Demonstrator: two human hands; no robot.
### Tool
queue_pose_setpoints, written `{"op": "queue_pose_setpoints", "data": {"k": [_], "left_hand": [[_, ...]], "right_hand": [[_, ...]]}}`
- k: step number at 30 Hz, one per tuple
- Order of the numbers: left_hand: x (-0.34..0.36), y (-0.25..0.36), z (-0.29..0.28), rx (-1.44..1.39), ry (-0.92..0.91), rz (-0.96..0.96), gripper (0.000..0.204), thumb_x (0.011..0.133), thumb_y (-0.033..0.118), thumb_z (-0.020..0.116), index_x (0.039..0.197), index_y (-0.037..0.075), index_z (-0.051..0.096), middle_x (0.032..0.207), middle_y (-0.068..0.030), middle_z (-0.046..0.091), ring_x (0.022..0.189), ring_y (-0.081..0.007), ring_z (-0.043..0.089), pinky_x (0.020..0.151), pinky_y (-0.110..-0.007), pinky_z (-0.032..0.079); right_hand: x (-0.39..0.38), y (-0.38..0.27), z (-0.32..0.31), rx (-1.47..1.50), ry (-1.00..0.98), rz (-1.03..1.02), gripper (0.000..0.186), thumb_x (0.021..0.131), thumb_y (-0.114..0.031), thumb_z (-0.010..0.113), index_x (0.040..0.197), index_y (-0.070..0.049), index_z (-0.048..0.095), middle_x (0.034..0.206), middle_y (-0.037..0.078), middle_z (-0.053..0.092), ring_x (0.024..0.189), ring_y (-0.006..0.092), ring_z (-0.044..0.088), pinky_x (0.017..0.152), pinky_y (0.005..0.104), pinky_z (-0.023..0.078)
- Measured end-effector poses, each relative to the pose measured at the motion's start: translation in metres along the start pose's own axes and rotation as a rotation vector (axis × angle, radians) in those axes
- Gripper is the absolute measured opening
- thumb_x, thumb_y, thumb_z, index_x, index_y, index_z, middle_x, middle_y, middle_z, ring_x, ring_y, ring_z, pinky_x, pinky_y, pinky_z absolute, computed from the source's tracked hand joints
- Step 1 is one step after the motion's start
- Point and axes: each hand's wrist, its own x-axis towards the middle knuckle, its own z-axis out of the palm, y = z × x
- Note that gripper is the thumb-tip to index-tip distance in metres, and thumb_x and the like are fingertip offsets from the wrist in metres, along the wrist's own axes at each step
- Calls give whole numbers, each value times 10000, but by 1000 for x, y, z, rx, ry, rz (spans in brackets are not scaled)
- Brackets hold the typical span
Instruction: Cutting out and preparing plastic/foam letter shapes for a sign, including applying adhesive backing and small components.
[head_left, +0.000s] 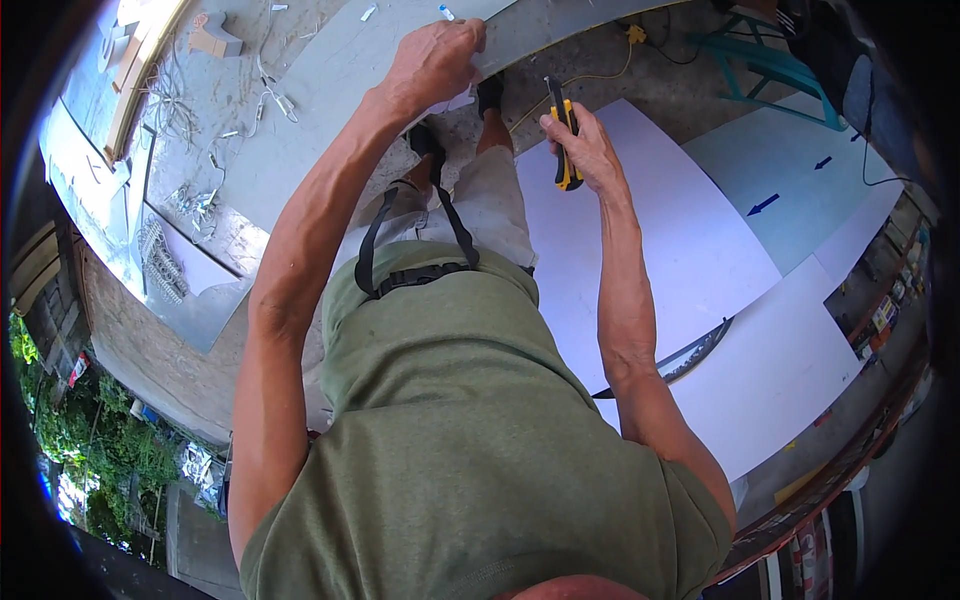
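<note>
My right hand [597, 160] grips a yellow and black utility knife [568, 172], which points away from me with the thumb across its side. Below that hand lies a large white sheet [640, 240]. My left hand [435, 65] is closed over the near edge of a long grey sheet [330, 110]; anything in its fingers is hidden. Just beyond it, a small blue and white piece [446, 12] rests on the grey surface.
Tangled wires [175, 110] and small connectors lie at far left, near a tan tape-like roll [213, 37]. A yellow cord [610, 75] crosses the floor. At far right stands a green stool [760, 70]. More pale sheets [760, 370] overlap on the right, around a dark-edged curved strip [697, 350].
</note>
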Motion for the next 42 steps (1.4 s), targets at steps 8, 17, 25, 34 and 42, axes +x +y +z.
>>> {"op": "queue_pose_setpoints", "data": {"k": [8, 17, 25, 34, 42], "left_hand": [[-35, -4, 7, -748, 363, -532, 287, 843, 193, 819, 1082, 42, 769, 929, -87, 750, 720, -133, 703, 703, -282, 554], [-47, 15, 38, -3, 542, -127, 263, 816, 119, 775, 1074, 170, 768, 1207, -3, 679, 1142, -293, 561, 1000, -418, 434], [-41, -2, 53, 67, 573, 36, 313, 829, 141, 780, 1136, 191, 745, 1099, -39, 679, 1060, -269, 582, 880, -403, 457], [-56, 21, 61, 101, 567, -101, 389, 878, 218, 759, 1261, 212, 684, 921, -62, 615, 839, -255, 602, 727, -379, 481], [-44, 33, 57, 98, 490, -236, 401, 907, 262, 730, 1299, 203, 672, 855, -88, 595, 771, -250, 654, 613, -390, 501]], "right_hand": [[3, -1, 4, 151, -36, 52, 395, 1011, -441, 638, 1000, -46, 617, 735, 7, 597, 628, 96, 601, 543, 274, 522], [19, -21, -4, -43, -50, -76, 394, 1008, -441, 629, 1135, -71, 679, 688, 23, 617, 645, 104, 607, 545, 284, 491], [32, -35, -14, -223, -24, -138, 378, 1014, -424, 623, 1055, -54, 687, 684, 21, 632, 587, 98, 596, 527, 288, 482], [27, -17, 7, 228, 40, -152, 317, 1045, -323, 603, 1136, -19, 609, 830, 37, 662, 664, 99, 633, 593, 266, 560], [16, -22, 23, 284, 103, -121, 342, 1040, -334, 604, 1138, -7, 621, 804, 52, 667, 581, 104, 617, 506, 277, 512]]}}
